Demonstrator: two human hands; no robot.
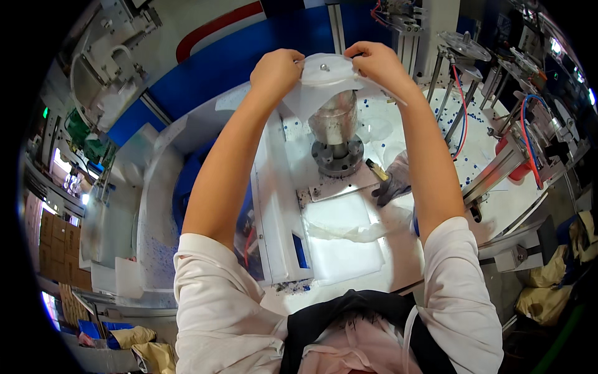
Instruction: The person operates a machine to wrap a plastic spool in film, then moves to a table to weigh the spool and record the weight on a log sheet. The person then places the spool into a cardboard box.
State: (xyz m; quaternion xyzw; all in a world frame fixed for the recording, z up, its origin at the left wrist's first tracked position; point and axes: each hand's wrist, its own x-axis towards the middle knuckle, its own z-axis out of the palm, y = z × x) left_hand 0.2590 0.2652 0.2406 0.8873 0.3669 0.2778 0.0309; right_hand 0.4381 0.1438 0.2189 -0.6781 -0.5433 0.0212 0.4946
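A thin translucent white sheet [306,100] lies draped over the top of a metal cylinder fixture [336,121], whose round top with a small bolt [324,67] shows among its folds. My left hand [276,71] pinches the sheet's left edge, fingers closed. On the opposite side my right hand [377,61] is closed on the right edge; the fingertips are partly hidden. Below, the cylinder stands on a dark bolted flange [338,161]. Beside that base lies a grey glove [397,179] near a small yellowish-tipped tool [376,169].
A pile of white sheets [346,262] lies nearer me, with crumpled clear film [349,231] across it. Blue specks dot the white table [486,146]. Rods and discs of a machine [464,47] rise at the right. A white bin wall [274,187] borders the left.
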